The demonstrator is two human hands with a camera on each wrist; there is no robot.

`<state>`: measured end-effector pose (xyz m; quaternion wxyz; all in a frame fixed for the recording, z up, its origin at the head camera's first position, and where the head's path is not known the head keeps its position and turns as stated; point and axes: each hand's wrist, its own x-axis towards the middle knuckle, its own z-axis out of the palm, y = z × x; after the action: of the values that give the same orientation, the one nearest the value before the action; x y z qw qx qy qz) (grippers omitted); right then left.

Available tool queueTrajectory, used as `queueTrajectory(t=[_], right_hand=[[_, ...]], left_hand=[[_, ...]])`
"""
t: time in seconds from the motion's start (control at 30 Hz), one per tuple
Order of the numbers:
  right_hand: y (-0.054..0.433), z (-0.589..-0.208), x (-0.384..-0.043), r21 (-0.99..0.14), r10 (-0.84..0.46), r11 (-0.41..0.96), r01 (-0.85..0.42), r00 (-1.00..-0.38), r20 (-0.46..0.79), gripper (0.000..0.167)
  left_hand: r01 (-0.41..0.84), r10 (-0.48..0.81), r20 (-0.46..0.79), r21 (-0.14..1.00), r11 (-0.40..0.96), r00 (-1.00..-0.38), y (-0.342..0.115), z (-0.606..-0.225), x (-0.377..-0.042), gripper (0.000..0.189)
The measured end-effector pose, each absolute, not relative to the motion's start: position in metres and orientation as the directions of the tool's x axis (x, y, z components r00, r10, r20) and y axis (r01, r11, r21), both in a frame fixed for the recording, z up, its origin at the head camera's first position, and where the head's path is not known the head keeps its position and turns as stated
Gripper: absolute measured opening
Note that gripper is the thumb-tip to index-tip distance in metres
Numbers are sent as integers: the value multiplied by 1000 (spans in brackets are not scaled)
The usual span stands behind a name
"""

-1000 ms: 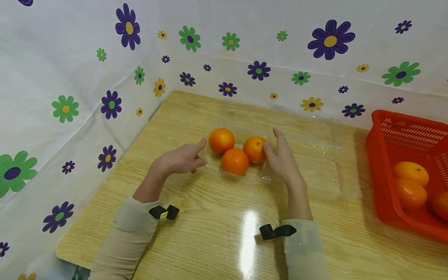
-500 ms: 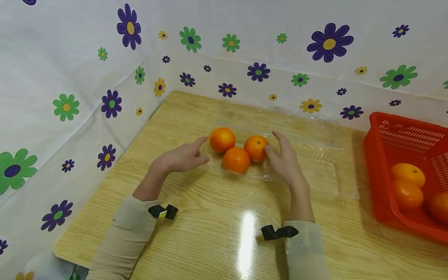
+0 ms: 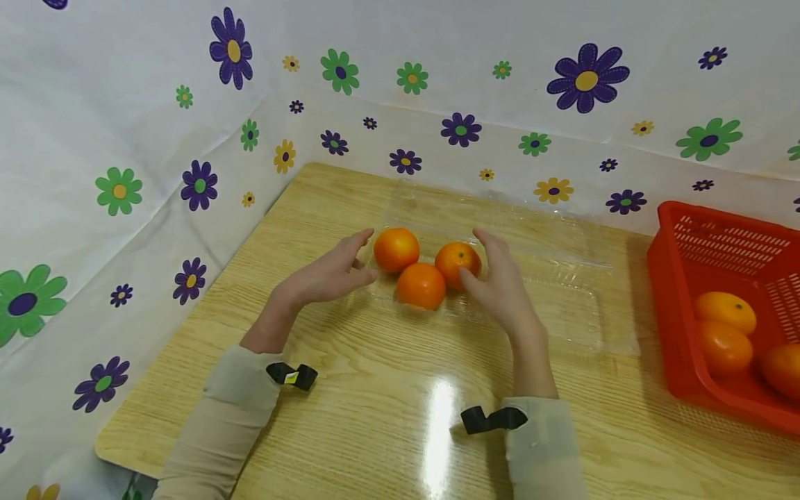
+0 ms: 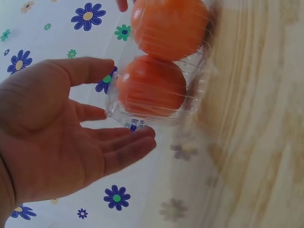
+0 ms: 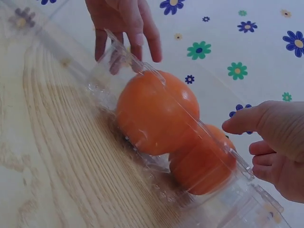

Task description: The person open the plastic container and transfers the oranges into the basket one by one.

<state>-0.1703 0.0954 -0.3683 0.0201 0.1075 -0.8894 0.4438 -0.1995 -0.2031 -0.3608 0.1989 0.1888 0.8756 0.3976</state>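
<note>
Three oranges, at the left [image 3: 396, 250], front [image 3: 421, 286] and right [image 3: 458, 265], sit in a clear plastic clamshell box [image 4: 112, 99]. My left hand [image 3: 331, 274] is at the box's left side, fingers and thumb loosely extended. In the left wrist view its fingertips lie close to the box wall; whether they touch cannot be told. My right hand [image 3: 503, 292] is at the right side, with its thumb in front of the right orange and its fingers stretched beyond. The right wrist view shows that thumb near the box rim [image 5: 228, 145], gripping nothing.
More clear plastic [image 3: 562, 312] spreads to the right and behind the oranges. A red slotted basket [image 3: 678, 333] with several oranges [image 3: 725, 312] stands at the right. Flower-patterned sheeting [image 3: 375, 90] backs the wooden table [image 3: 350, 423].
My right hand has shifted slightly left, its thumb now overlapping the right orange in view. My left hand's fingers have spread and risen a little. The oranges stay in place.
</note>
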Motion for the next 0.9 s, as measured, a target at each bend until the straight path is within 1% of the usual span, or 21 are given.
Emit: queueTrajectory(t=[0.13, 0.23, 0.5, 0.6, 0.73, 0.9], right_hand=[[88, -368, -169, -766, -204, 599, -234, -969, 137, 72], [83, -368, -169, -755, -215, 613, -234, -969, 126, 73], [75, -370, -169, -719, -231, 665, -202, -971, 60, 74], [74, -372, -169, -675, -244, 700, -232, -967, 80, 70], [70, -375, -170, -586, -260, 764, -270, -960, 103, 65], [66, -377, -170, -530, -249, 810, -250, -966, 74, 66]], left_hand=[[194, 541, -163, 818, 542, -825, -205, -364, -200, 86], [191, 556, -153, 838, 511, -817, -205, -366, -200, 87], [178, 564, -172, 840, 512, -808, -205, -372, -202, 86], [172, 562, -181, 838, 518, -807, -205, -374, -203, 87], [164, 555, -187, 837, 522, -811, -205, -375, -204, 89], [158, 552, -197, 834, 528, -810, -206, -376, -203, 91]])
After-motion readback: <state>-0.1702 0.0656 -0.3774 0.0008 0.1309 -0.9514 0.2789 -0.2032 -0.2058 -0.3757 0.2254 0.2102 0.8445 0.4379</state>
